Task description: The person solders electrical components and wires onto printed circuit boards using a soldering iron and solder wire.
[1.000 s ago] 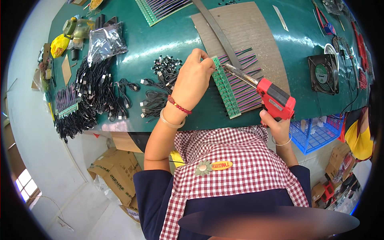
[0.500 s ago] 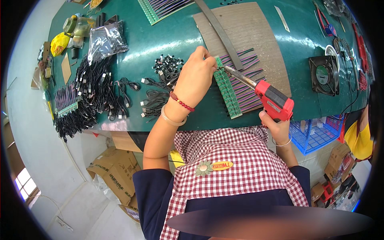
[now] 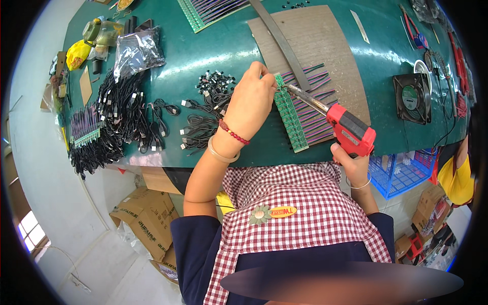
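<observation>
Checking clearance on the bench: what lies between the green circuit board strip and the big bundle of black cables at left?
In the head view, between the green circuit board strip and the black cable bundle lie the left hand and small black connector leads.

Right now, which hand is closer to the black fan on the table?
The right hand. It grips the red soldering gun at the table's near edge, just left of the black fan. The left hand sits farther left, at the green circuit strip.
</observation>
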Tool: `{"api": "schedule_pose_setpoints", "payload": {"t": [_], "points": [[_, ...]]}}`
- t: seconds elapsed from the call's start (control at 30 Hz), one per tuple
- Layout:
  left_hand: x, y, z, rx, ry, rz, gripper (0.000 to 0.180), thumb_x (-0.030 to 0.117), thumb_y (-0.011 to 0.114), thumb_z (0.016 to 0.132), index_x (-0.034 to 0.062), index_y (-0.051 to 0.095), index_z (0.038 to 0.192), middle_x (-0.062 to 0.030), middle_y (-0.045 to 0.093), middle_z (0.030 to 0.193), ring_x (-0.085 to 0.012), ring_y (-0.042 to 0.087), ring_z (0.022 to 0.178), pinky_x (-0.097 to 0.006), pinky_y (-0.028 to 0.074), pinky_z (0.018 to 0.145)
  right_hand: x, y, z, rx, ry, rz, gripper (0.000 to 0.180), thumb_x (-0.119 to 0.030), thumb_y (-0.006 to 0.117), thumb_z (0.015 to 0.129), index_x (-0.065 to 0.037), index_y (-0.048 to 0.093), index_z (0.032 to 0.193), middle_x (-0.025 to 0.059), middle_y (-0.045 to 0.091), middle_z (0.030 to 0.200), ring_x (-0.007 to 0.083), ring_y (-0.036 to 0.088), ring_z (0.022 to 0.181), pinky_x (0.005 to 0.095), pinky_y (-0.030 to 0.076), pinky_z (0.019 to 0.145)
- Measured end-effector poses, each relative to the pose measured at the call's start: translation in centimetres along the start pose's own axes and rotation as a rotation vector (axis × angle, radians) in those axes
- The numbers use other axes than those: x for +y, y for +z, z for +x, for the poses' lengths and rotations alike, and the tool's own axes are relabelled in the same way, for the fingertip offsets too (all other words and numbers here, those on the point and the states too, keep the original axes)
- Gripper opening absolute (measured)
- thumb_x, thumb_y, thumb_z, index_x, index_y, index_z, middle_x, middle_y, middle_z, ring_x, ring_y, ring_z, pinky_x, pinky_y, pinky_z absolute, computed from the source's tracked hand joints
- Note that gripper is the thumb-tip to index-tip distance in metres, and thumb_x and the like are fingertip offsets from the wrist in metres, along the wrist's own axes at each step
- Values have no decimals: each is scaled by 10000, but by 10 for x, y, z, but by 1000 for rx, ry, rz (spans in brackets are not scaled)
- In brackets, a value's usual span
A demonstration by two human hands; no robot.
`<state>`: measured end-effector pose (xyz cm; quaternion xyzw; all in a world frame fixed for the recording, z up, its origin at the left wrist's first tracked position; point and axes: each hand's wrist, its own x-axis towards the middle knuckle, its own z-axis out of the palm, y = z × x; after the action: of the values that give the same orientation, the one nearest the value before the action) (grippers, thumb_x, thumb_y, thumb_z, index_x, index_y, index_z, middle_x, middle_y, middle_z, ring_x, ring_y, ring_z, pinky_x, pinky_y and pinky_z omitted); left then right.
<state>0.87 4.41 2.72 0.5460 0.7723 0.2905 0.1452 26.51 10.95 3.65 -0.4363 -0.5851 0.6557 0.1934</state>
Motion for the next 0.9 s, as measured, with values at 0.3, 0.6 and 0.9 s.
{"api": "schedule_pose_setpoints", "payload": {"t": [0.3, 0.6, 0.9], "points": [[-1, 3, -2, 48, 0, -14, 40, 14, 597, 763, -19, 574, 758, -130, 526, 926, -305, 572, 712, -371, 487, 650, 3, -2, 0, -3, -9, -41, 202, -24, 686, 737, 3, 603, 920, -6, 583, 768, 57, 523, 665, 222, 432, 600], [0, 6, -3, 88, 7, -27, 46, 8, 593, 759, -24, 563, 748, -135, 525, 923, -303, 570, 698, -365, 485, 642, 4, 0, -1, 4, -12, -45, 192, -24, 688, 735, 1, 612, 909, 8, 610, 792, 63, 553, 684, 223, 449, 618], [1, 5, -4, 73, -12, -29, 45, 9, 592, 761, -25, 564, 751, -136, 527, 932, -302, 574, 698, -365, 487, 645, 2, -2, -2, 31, 0, -37, 212, -35, 689, 748, -1, 614, 945, 4, 609, 827, 66, 552, 717, 230, 451, 636]]}}
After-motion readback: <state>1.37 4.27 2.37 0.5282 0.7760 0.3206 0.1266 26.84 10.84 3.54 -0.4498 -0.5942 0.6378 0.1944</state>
